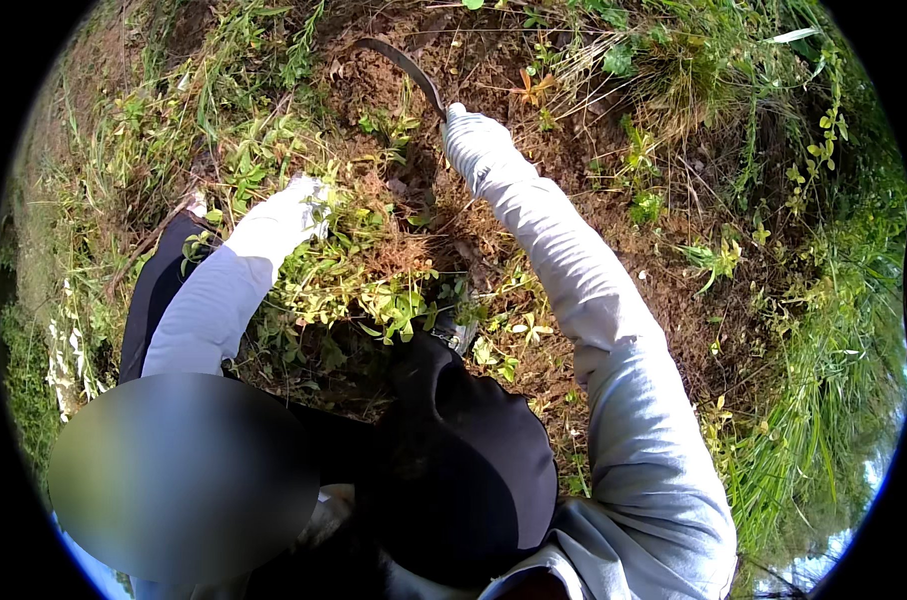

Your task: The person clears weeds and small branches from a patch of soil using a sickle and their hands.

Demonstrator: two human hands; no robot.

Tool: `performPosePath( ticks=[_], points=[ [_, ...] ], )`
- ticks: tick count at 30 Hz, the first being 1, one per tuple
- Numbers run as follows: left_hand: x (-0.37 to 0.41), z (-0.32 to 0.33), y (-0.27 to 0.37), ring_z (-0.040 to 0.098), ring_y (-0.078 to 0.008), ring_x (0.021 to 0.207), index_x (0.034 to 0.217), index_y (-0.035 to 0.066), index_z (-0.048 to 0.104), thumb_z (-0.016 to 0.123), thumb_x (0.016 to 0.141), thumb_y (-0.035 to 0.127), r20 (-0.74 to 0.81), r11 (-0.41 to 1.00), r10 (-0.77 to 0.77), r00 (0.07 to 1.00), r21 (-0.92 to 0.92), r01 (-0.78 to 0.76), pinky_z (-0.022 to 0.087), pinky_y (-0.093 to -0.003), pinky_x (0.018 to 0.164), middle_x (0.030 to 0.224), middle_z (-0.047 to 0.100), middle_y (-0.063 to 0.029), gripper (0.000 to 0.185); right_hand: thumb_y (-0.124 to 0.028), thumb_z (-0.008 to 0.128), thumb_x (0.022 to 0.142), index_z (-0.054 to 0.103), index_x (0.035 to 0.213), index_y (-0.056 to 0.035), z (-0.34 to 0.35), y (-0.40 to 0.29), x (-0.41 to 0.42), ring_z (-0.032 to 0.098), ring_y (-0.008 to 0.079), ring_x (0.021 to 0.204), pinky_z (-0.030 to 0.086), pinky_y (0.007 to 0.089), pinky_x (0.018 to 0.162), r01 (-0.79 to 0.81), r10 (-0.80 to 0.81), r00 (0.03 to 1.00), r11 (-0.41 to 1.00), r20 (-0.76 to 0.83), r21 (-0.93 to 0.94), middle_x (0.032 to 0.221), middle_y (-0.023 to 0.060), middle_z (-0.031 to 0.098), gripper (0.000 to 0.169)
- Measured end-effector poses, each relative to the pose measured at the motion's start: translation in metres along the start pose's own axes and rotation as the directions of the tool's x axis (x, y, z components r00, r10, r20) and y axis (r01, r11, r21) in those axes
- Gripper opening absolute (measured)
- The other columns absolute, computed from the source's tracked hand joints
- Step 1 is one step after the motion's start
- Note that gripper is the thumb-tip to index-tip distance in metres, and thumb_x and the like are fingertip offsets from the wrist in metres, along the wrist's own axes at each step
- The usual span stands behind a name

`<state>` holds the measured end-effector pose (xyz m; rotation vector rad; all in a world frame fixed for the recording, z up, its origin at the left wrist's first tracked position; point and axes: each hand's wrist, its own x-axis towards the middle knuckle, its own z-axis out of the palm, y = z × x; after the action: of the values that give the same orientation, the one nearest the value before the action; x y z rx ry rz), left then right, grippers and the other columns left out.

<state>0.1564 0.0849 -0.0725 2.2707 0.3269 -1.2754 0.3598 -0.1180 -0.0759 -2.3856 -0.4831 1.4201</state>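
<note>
My right hand [480, 147], in a pale striped glove, is closed around the handle of a sickle at the upper middle. The sickle's dark curved blade [412, 69] reaches up and left over bare reddish soil; the handle is hidden in my grip. My left hand [305, 206], in a white glove, is down among low leafy weeds [348, 277] left of the middle. Glare washes out its fingers, so whether they hold any stems is unclear. Cut or pulled plants and dry brown roots [397, 251] lie between the two hands.
My dark-clothed knee [468, 450] is bent at the lower middle, with a shoe [453, 330] partly showing beyond it. A thin woody stick [153, 236] lies at left. Dry grass [671, 82] stands upper right, and tall green grass [806, 420] lines the right side.
</note>
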Motion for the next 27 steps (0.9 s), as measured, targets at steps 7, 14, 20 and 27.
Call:
performPosePath(
  ticks=[7, 14, 20, 27],
  points=[
    [0.055, -0.055, 0.035, 0.054, -0.0274, 0.105, 0.113, -0.001, 0.052, 0.049, 0.082, 0.057, -0.173, 0.868, -0.374, 0.911, -0.412, 0.278, 0.041, -0.0395, 0.089, 0.113, 0.057, -0.0186, 0.067, -0.032, 0.047, 0.090, 0.052, 0.091, -0.0052, -0.006, 0.012, -0.015, 0.060, 0.0342, 0.070, 0.047, 0.0429, 0.065, 0.232, -0.292, 0.905, 0.948, -0.310, -0.217, 0.073, 0.0158, 0.061, 0.028],
    [0.112, -0.048, 0.049, 0.062, -0.0264, 0.087, 0.092, 0.007, 0.066, 0.045, 0.087, 0.036, -0.163, 0.874, -0.486, 0.859, -0.100, 0.475, 0.047, -0.0386, 0.075, 0.096, 0.065, -0.0070, 0.036, -0.031, 0.049, 0.089, 0.054, 0.093, -0.0048, -0.015, 0.037, -0.033, 0.060, 0.0341, 0.067, 0.048, 0.0406, 0.061, 0.298, -0.388, 0.873, 0.904, -0.294, -0.307, 0.071, 0.0163, 0.061, 0.027],
    [0.106, -0.046, -0.015, 0.060, -0.0349, 0.078, 0.086, -0.002, 0.060, 0.044, 0.088, 0.033, -0.402, 0.967, -0.252, 0.880, -0.077, 0.241, 0.047, -0.0403, 0.071, 0.081, 0.062, -0.0185, 0.038, -0.034, 0.040, 0.092, 0.052, 0.094, -0.0052, 0.010, 0.007, 0.002, 0.060, 0.0358, 0.078, 0.047, 0.0432, 0.070, 0.134, -0.169, 0.978, 0.960, -0.125, -0.245, 0.081, 0.0179, 0.062, 0.031],
    [0.048, 0.008, -0.122, 0.056, -0.0271, 0.059, 0.067, 0.004, 0.054, 0.055, 0.074, 0.011, -0.470, 0.973, 0.084, 0.879, 0.228, 0.029, 0.045, -0.0329, 0.053, 0.066, 0.058, -0.0129, 0.010, -0.033, 0.045, 0.091, 0.053, 0.096, -0.0065, 0.022, 0.096, -0.102, 0.059, 0.0344, 0.069, 0.046, 0.0429, 0.062, 0.166, -0.158, 0.986, 0.945, 0.050, -0.281, 0.073, 0.0174, 0.060, 0.029]
  ],
)
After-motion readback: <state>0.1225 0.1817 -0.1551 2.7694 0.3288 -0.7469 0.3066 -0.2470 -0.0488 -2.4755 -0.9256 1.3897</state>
